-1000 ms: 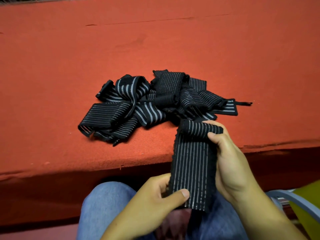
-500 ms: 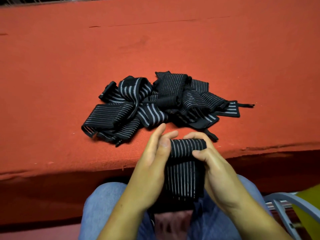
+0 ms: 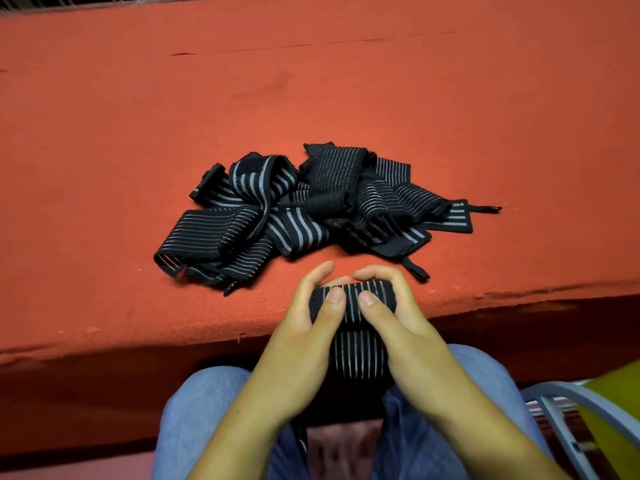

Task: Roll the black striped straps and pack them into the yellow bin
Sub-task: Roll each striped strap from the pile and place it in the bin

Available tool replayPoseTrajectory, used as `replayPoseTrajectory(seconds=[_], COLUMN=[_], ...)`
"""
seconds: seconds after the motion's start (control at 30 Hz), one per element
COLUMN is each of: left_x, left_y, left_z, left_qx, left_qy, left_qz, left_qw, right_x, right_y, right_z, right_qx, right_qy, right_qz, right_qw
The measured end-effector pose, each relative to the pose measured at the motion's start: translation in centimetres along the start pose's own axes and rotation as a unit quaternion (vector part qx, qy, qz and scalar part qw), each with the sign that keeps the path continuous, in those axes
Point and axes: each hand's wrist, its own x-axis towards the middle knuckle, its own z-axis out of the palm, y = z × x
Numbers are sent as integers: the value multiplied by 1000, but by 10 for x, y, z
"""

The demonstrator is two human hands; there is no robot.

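rolling: my left hand and right hand both curl around one black striped strap, thumbs pressing on top of the roll, fingers wrapped behind it.
loose tail: hangs from the roll down between my knees.
pile: the other straps lie tangled on the red table, just beyond my fingers.
bin: the yellow bin shows only a corner, low at my right.
risk: uneven thumb pressure could skew the roll into a cone, or the springy-looking elastic could pop loose.
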Motion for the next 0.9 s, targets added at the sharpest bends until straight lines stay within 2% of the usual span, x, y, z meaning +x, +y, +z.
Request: replayPoseTrajectory(seconds=[0.13, 0.23, 0.47, 0.7, 0.9], left_x=[2, 2, -4, -4, -2], left_y=[-2, 0, 7, 16, 15], left_z=[-9, -11, -10, -11, -10], left_qx=[48, 23, 3, -8, -6], left_qy=[-1, -8, -17, -53, -3], left_qz=[17, 22, 57, 17, 32], left_qw=[999, 999, 998, 998, 999], right_x=[0, 1, 1, 3, 2], right_y=[-2, -3, -8, -9, -8], right_z=[-6, -6, -5, -9, -8], right_qx=[-6, 3, 120, 184, 203], right_qy=[0, 14, 23, 2, -13], right_qz=[28, 66, 120, 122, 155], right_qw=[1000, 998, 985, 975, 967])
